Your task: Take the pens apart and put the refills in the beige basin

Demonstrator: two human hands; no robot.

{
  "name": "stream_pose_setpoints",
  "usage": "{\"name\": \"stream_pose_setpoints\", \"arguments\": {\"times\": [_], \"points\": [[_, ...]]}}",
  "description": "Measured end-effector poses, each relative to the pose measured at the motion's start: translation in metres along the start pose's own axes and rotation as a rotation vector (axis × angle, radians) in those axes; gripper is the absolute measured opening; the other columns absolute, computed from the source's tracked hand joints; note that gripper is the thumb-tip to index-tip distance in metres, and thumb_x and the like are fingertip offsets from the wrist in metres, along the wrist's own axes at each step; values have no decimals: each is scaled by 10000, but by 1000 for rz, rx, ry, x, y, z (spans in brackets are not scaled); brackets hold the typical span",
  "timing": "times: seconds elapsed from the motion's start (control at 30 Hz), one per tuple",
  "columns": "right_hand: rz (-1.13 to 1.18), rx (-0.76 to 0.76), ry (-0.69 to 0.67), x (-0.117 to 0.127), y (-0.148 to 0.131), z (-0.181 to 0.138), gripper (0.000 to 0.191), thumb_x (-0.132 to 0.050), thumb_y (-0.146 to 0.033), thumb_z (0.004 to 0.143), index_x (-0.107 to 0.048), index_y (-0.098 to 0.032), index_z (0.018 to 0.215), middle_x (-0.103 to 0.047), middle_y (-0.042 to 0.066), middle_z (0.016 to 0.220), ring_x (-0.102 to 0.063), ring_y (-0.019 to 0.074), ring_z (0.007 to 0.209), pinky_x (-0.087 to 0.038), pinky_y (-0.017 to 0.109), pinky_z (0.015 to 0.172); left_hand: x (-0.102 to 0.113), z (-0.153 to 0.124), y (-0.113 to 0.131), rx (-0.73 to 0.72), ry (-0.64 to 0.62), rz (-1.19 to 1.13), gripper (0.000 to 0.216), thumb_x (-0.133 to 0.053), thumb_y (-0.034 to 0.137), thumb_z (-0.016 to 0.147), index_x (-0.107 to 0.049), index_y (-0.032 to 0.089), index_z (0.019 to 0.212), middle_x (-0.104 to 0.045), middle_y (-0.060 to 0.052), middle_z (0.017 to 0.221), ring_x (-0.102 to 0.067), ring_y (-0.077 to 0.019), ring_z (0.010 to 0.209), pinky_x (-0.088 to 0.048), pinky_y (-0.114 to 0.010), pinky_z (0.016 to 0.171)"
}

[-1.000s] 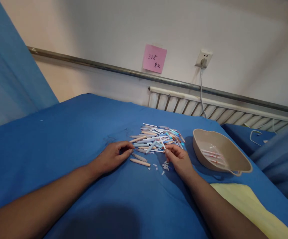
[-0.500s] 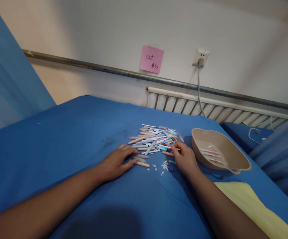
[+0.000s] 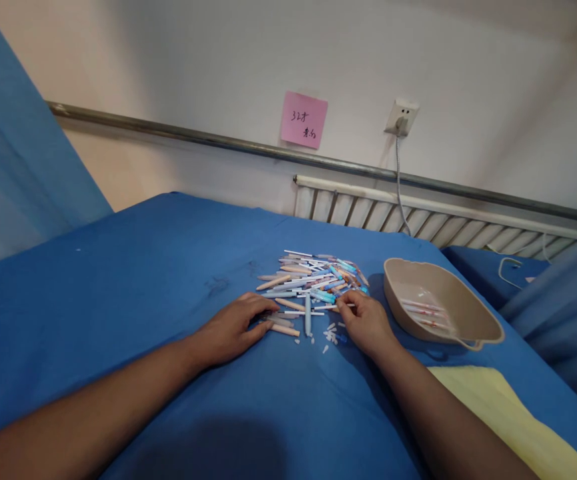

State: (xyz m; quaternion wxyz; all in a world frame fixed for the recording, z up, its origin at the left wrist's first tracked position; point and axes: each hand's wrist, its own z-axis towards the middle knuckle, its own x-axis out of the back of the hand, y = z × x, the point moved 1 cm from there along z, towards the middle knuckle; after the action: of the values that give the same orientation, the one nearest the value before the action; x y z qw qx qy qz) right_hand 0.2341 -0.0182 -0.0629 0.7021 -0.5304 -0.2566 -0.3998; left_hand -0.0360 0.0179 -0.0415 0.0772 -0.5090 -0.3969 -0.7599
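Observation:
Loose pen parts lie in a heap (image 3: 298, 270) on the blue cloth: peach, grey and light blue barrels, thin white refills and bright blue pieces. My left hand (image 3: 233, 327) rests at the heap's near left side, thumb and fingers curled around the ends of several pen barrels (image 3: 283, 325). At the right side, my right hand (image 3: 366, 320) pinches a thin white pen refill (image 3: 326, 307). A light blue barrel (image 3: 308, 317) lies between the hands, pointing towards me. Small white tips (image 3: 330, 331) are scattered in front of the right hand.
A beige basin (image 3: 468, 307) to the right holds several white and red pens (image 3: 426, 313). A yellow cloth (image 3: 508, 413) lies nearer me. Behind the blue-covered surface (image 3: 168, 247) are a radiator (image 3: 368, 207), a metal rail (image 3: 208, 140) and a pink note (image 3: 304, 120).
My right hand has shifted slightly left, bringing the white refill along. The light blue barrel between the hands has turned and slid nearer to me. My left hand has barely moved.

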Motion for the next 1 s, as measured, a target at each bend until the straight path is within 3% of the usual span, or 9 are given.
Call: {"name": "stream_pose_setpoints", "arguments": {"times": [0.13,0.37,0.5,0.63,0.77,1.0], "points": [[53,-19,36,-1,2,0,199,-478,-313,829,-603,-219,706,-659,16,725,-589,177,635,-379,257,574,-2,0,-2,-37,2,-5,292,-455,296,894,-570,241,1156,-606,-49,1136,-513,-214,1067,-393,-340,951],[291,-118,245,-1,3,-1,247,-474,-378,847,-639,-201,798,-674,15,713,-608,176,640,-433,255,602,-1,2,3,-50,-32,-6,273,-436,267,907,-576,242,1140,-612,-41,1131,-518,-203,1073,-389,-328,950],[370,29,126,-5,-8,-6,223,-481,-366,855,-637,-209,826,-683,17,780,-623,169,690,-453,252,650,-3,3,0,-8,2,-2,316,-465,279,895,-548,242,1197,-602,-51,1163,-514,-211,1091,-387,-347,963],[269,160,32,-9,-18,-11,181,-477,-287,854,-638,-214,816,-671,13,756,-603,161,695,-427,243,654,-5,2,-3,-10,43,-30,302,-493,282,878,-562,226,1167,-608,-56,1152,-521,-212,1078,-392,-355,963],[245,124,47,-10,-17,-11,201,-463,-298,861,-639,-208,824,-665,7,741,-583,146,645,-402,229,602,-4,2,-1,-41,46,-64,245,-493,260,874,-590,218,1095,-621,-47,1128,-529,-203,1063,-399,-350,963],[232,75,47,-11,-14,-11,195,-471,-304,857,-631,-209,798,-653,-3,696,-556,132,580,-362,212,529,-5,3,1,-40,0,15,353,-509,264,877,-521,261,1230,-590,-31,1211,-499,-211,1132,-380,-361,993]]}}
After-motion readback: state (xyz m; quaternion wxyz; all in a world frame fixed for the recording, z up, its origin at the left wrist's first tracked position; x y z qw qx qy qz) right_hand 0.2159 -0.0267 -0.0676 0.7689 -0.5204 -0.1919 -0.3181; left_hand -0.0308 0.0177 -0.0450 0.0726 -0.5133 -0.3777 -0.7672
